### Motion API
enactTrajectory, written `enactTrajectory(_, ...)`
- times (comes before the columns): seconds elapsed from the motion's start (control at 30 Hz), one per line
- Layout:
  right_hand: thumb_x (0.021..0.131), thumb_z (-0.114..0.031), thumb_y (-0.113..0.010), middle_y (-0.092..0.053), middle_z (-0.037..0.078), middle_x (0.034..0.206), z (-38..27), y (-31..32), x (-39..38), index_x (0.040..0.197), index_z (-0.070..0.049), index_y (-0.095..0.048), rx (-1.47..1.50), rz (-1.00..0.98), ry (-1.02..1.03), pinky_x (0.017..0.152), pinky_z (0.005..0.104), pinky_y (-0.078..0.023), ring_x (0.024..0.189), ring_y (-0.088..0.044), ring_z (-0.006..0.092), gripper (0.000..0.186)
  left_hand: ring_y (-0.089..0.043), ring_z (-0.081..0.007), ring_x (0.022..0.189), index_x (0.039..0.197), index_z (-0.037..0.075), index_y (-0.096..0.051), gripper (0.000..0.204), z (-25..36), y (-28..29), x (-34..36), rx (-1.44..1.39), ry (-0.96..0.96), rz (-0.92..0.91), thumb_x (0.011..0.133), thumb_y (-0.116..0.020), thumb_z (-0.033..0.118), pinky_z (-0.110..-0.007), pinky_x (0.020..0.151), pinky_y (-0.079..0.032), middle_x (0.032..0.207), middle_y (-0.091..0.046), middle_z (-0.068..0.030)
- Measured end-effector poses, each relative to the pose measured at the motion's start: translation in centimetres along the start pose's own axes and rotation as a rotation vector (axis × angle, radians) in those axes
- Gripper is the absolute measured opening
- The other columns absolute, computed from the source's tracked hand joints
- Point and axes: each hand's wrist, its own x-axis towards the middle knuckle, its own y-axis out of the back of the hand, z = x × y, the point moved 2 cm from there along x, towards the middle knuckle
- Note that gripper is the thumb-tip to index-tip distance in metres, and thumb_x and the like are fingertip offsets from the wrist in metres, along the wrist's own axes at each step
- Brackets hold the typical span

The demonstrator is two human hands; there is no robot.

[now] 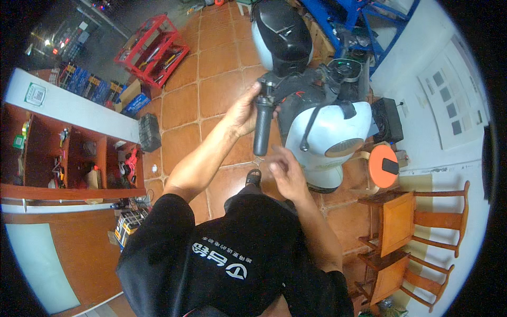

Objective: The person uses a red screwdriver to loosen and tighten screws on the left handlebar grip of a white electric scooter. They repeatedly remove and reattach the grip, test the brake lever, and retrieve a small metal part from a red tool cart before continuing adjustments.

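Note:
In front of me stands a white and black scooter [330, 129], its black handlebar grip [262, 129] pointing down toward me. My left hand [244, 113] wraps the upper part of this grip, with the thumb lying up along the switch housing and fingertips showing on the far side. Just below the grip's free end is my right hand [289, 171], fingers loosely bent and apart, with nothing visible between them. A black brake lever [311, 124] with a ball tip extends over the white front panel. The black seat [283, 31] is farther away.
Two wooden chairs [393, 224] and an orange round stool [381, 166] bearing a dark phone-like object stand at right. A red tool cart [153, 50] is at far left, wooden shelving [79, 190] at left. Blue metal racking [364, 21] rises behind the scooter.

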Motion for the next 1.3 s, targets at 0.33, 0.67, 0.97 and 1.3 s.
enactTrajectory(0.33, 0.095, -0.024, -0.053, -0.059, 0.007, 0.077, -1.0, -4.1, 5.4, 0.114, 0.002, -0.048, 0.142, 0.111, -0.269, 0.055, 0.0249, -0.045, 0.061, -0.054, 0.011, 0.033, -0.06, -0.0261, 0.085, 0.114, 0.007, -0.049, 0.037, 1.3, 0.4, 1.5, 0.026, -0.03, 0.184, 0.091, -0.057, 0.035, -0.042, 0.073, -0.052, 0.096, -0.058, -0.0113)
enactTrajectory(0.67, 0.095, -0.032, -0.05, -0.056, 0.005, 0.072, 0.0, -5.0, 6.3, 0.112, 0.002, -0.05, 0.107, 0.224, -0.309, 0.049, 0.0226, -0.043, 0.055, -0.052, 0.0105, 0.038, -0.061, -0.0257, 0.084, 0.116, 0.007, -0.043, 0.036, 1.6, 2.0, 2.0, 0.027, -0.027, 0.105, 0.095, -0.05, 0.035, -0.04, 0.072, -0.055, 0.096, -0.056, -0.012)
enactTrajectory(0.97, 0.093, -0.041, -0.049, -0.056, 0.008, 0.072, -1.4, -4.7, 6.9, 0.103, -0.001, -0.05, 0.354, 0.271, -0.376, 0.046, 0.0211, -0.041, 0.052, -0.051, 0.0125, 0.041, -0.064, -0.0246, 0.082, 0.111, 0.01, -0.041, 0.03, 2.3, 2.2, 2.8, -0.07, 0.12, 0.047, 0.099, -0.037, 0.037, -0.04, 0.075, -0.057, 0.094, -0.059, -0.0102)
enactTrajectory(1.3, 0.089, -0.043, -0.058, -0.057, 0.008, 0.075, -0.7, -4.7, 7.1, 0.111, 0.0, -0.047, 0.415, 0.207, -0.321, 0.048, 0.0217, -0.043, 0.055, -0.053, 0.0129, 0.05, -0.066, -0.0226, 0.086, 0.112, 0.01, -0.045, 0.031, 3.1, 2.7, 3.1, -0.037, 0.133, -0.012, 0.098, -0.041, 0.036, -0.037, 0.072, -0.057, 0.095, -0.062, -0.0096)
